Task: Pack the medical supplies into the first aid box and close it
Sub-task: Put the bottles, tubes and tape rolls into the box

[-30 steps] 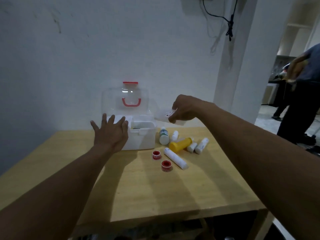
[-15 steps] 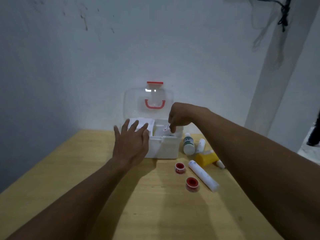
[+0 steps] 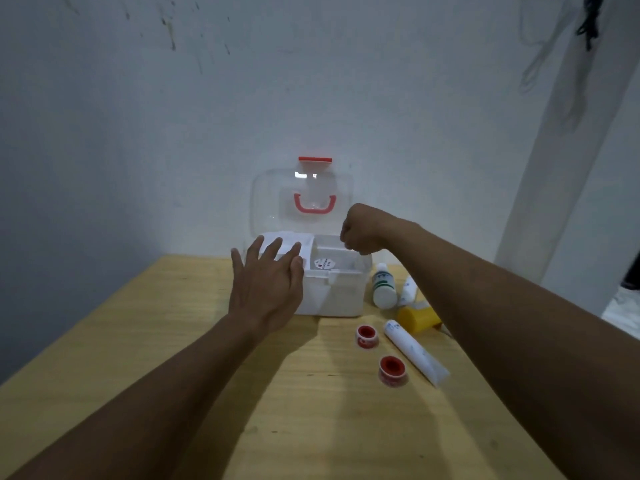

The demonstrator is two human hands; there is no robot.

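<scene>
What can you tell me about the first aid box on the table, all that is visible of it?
The first aid box is a small white plastic case standing on the wooden table near the wall. Its clear lid is open and upright, with a red handle and a red latch. Inside, a divider separates compartments; a white packet lies in the right one. The left hand is at its front left corner; the right hand hangs over its right side.

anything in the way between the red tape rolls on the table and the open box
Nothing visible blocks them. The two red tape rolls lie on bare table in front of the first aid box, whose clear lid stands open. The left hand covers only the box's left front.
</scene>
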